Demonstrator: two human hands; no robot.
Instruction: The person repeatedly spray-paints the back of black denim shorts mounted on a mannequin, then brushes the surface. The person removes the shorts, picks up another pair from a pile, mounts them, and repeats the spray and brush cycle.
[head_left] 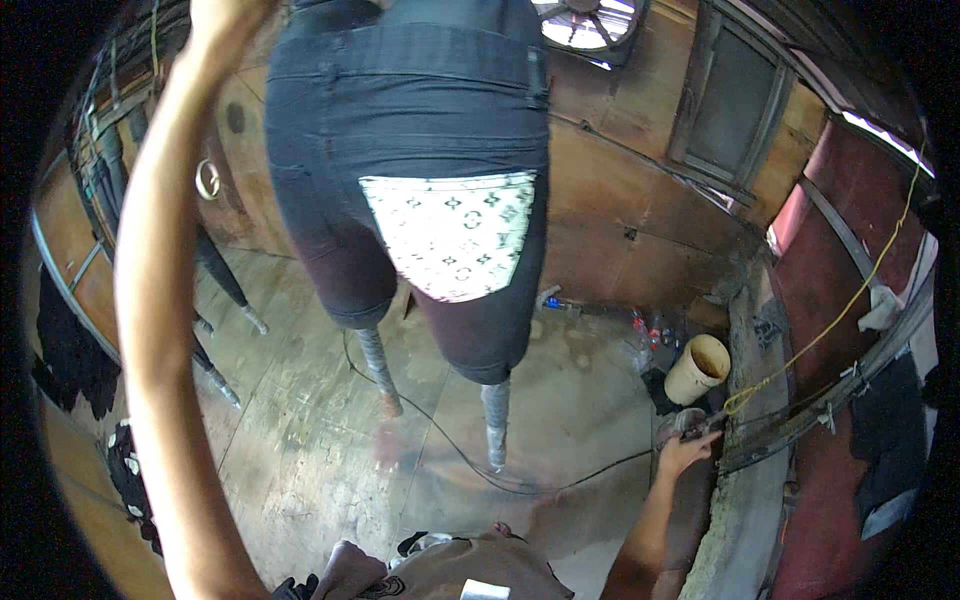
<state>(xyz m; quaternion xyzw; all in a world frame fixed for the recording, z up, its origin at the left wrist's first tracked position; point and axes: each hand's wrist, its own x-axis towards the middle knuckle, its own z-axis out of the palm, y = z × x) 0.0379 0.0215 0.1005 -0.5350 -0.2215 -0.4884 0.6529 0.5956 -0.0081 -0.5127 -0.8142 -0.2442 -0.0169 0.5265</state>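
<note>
In front of me hangs a pair of dark jeans (410, 120) on a leg-shaped form with two wrapped poles (495, 425) below. A white patterned pocket-shaped piece (455, 235) lies on the thigh. My left arm rises along the left side, and my left hand (230, 15) is beside the waistband at the top edge, its fingers cut off from view. Low on the right, my right hand (685, 453) is closed around a grey tool (680, 425), one finger pointing out. The tool's exact kind is unclear. A black hose (560, 490) runs across the floor to it.
A cream bucket (697, 370) stands just past my right hand, with bottles (650, 330) behind it. A yellow cord (830, 345) hangs at the right over a raised concrete edge (735, 480). Further wrapped poles (225, 385) stand at the left. A fan (590, 20) is set in the far wall.
</note>
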